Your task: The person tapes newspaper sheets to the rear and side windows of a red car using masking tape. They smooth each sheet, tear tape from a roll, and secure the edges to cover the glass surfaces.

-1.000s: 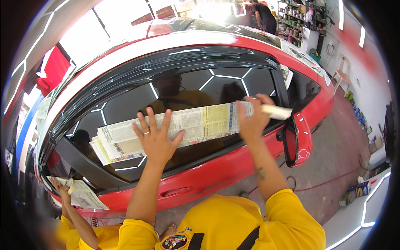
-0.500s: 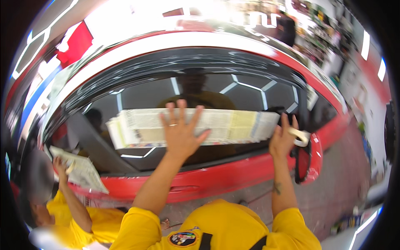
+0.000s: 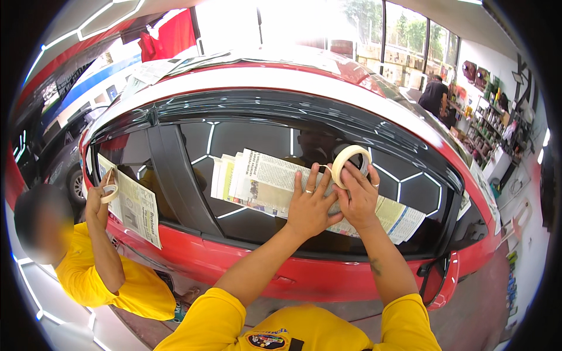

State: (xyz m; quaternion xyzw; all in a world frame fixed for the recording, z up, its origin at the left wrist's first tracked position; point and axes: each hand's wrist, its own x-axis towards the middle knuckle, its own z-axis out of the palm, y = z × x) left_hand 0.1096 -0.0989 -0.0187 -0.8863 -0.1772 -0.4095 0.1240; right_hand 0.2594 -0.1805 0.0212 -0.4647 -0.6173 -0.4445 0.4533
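Folded newspaper sheets (image 3: 266, 184) lie tilted across the dark side window (image 3: 257, 137) of a red car. My left hand (image 3: 311, 207) presses flat on the newspaper near its middle, its fingers spread. Right beside it, my right hand (image 3: 358, 202) grips a cream roll of masking tape (image 3: 337, 169) at the paper's upper edge. The roll stands on its rim with its hole showing. A short strip of tape seems to run from the roll toward my left fingers; its exact end is hard to make out.
At the left, a co-worker in a yellow shirt (image 3: 137, 286) holds another tape roll (image 3: 110, 193) by a newspaper sheet (image 3: 137, 205) on the car's rear side. A side mirror (image 3: 442, 281) juts out at the lower right. A person in dark clothes (image 3: 433, 96) stands near shelves.
My right hand has moved left from the newspaper's right end to beside my left hand, bringing the tape roll. The newspaper now slants downward to the right in view; the view has shifted.
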